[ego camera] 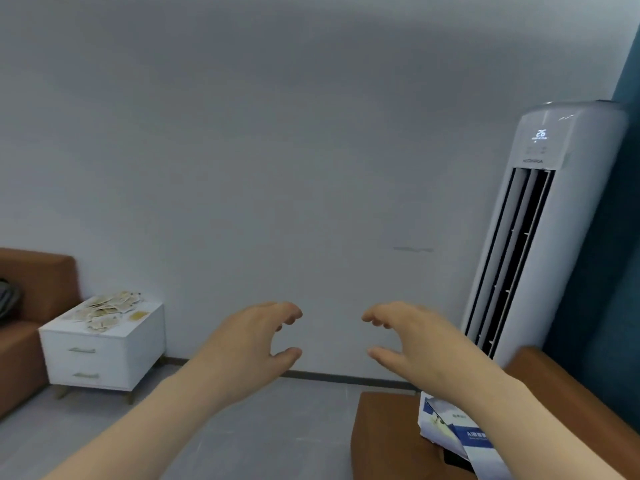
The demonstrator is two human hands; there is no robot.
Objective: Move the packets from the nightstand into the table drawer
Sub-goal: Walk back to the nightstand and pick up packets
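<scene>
A heap of several pale beige packets (105, 310) lies on top of a white two-drawer nightstand (104, 355) at the left, against the wall. Both its drawers are closed. My left hand (256, 344) and my right hand (408, 341) are raised in mid-air in front of the grey wall, well to the right of the nightstand. Their fingers are loosely curved and hold nothing. No table with a drawer shows in this view.
A brown sofa (31, 306) stands left of the nightstand. A tall white air conditioner (526, 220) stands at the right by a teal curtain (616, 271). A brown seat (388, 438) with a white-and-blue bag (453, 431) sits at the lower right. Grey floor lies between.
</scene>
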